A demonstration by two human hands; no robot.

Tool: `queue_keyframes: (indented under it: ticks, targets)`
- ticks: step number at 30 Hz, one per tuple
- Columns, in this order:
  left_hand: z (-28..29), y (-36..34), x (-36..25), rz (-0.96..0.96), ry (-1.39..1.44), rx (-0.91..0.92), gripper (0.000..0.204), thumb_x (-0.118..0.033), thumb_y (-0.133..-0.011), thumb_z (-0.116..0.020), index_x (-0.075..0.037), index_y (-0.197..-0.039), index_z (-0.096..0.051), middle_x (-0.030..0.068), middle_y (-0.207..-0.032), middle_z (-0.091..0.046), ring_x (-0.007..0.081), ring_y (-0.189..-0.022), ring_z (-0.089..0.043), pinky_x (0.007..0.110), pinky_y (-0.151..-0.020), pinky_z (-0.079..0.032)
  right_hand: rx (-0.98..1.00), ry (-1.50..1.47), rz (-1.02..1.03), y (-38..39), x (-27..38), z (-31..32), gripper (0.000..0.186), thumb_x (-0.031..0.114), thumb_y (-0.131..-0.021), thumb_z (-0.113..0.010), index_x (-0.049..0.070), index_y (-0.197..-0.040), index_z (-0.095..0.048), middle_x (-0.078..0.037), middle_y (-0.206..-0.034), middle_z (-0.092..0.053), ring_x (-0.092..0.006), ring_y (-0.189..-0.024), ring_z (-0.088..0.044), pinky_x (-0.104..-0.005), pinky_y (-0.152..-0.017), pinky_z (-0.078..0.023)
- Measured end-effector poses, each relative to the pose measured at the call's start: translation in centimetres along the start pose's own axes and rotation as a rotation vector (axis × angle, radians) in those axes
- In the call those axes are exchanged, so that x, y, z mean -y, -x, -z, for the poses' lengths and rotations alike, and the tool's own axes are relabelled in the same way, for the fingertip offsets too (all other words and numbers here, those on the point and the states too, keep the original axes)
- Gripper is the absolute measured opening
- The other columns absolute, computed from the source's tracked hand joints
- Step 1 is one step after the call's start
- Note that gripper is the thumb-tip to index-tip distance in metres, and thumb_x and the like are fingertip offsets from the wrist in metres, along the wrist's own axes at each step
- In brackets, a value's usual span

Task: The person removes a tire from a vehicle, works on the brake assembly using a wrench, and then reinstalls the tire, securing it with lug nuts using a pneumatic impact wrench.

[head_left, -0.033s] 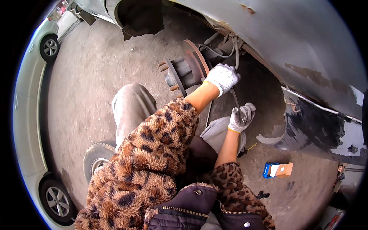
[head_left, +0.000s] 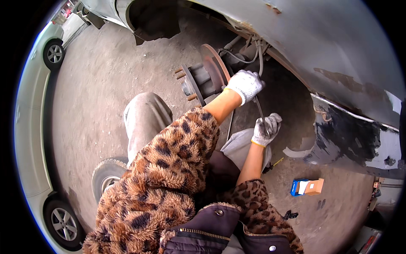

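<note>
My right hand point(head_left: 266, 129), in a white knit glove with a yellow cuff edge, is closed around the lower end of a slim steel wrench point(head_left: 259, 108). The wrench slants up to my left hand point(head_left: 246, 86), gloved alike, with its fingers curled over the upper end. That end is hidden, so the wrench's head does not show. Just left of my left hand is a rusty brake disc point(head_left: 214, 63). A wheel hub point(head_left: 195, 84) with several studs stands out from the disc. Behind it, a hose point(head_left: 261, 61) hangs in the wheel well.
The grey car body point(head_left: 338, 38) overhangs from the upper right, with a torn, patched panel point(head_left: 351, 135) below. A blue and brown open box point(head_left: 306, 186) lies on the ground at right. By my knee rests a wheel point(head_left: 105, 175). A pale car point(head_left: 34, 127) stands far left.
</note>
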State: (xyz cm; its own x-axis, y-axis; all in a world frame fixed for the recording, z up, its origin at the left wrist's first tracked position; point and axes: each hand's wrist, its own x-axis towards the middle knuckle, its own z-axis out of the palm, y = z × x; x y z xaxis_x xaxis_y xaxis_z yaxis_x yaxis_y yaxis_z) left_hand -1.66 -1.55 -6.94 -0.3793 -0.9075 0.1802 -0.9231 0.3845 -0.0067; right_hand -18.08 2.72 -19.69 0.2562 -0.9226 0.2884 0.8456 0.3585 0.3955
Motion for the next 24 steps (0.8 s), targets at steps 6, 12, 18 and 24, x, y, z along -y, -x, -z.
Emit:
queue_keyframes:
  ticks: [6,12,18,24]
  targets:
    - [0.1,-0.4,0.5,-0.018,0.061,0.098,0.024,-0.01,-0.078,-0.055,-0.004,-0.101,-0.061,0.0188,-0.096,-0.061,0.0327,-0.091,-0.062,0.041,-0.073,-0.052,-0.044,0.053,0.091,0.2,-0.2,-0.3,0.014,0.016,-0.091,-0.041,0.008,-0.083,-0.05,0.005,-0.045,-0.042,-0.0071,-0.037,-0.036,-0.0223,-0.041,-0.035]
    - [-0.6,0.1,-0.2,0.019,-0.015,-0.01,0.021,-0.017,-0.086,-0.05,-0.003,-0.096,-0.063,0.0179,-0.091,-0.062,0.032,-0.083,-0.063,0.041,-0.069,-0.053,0.054,0.119,0.053,0.0,-0.1,-0.1,0.016,0.019,-0.093,-0.04,0.009,-0.084,-0.048,0.005,-0.045,-0.042,-0.0063,-0.036,-0.036,-0.0226,-0.041,-0.035]
    - [-1.4,0.3,-0.5,0.041,-0.065,-0.16,0.015,-0.014,-0.081,-0.053,-0.008,-0.087,-0.065,0.0136,-0.085,-0.062,0.0284,-0.079,-0.063,0.039,-0.064,-0.052,0.074,0.139,0.007,-0.1,0.2,0.0,0.022,0.022,-0.096,-0.033,0.01,-0.084,-0.047,0.005,-0.044,-0.039,-0.0083,-0.038,-0.037,-0.0359,-0.067,-0.043]
    - [-0.4,0.4,-0.3,0.072,0.048,-0.113,0.032,-0.026,-0.09,-0.046,0.003,-0.088,-0.06,0.0207,-0.08,-0.062,0.0342,-0.074,-0.062,0.042,-0.066,-0.053,0.028,0.128,0.05,0.2,0.2,0.1,0.021,0.022,-0.094,-0.035,0.01,-0.081,-0.046,0.004,-0.044,-0.038,-0.007,-0.038,-0.036,-0.0257,-0.053,-0.043]
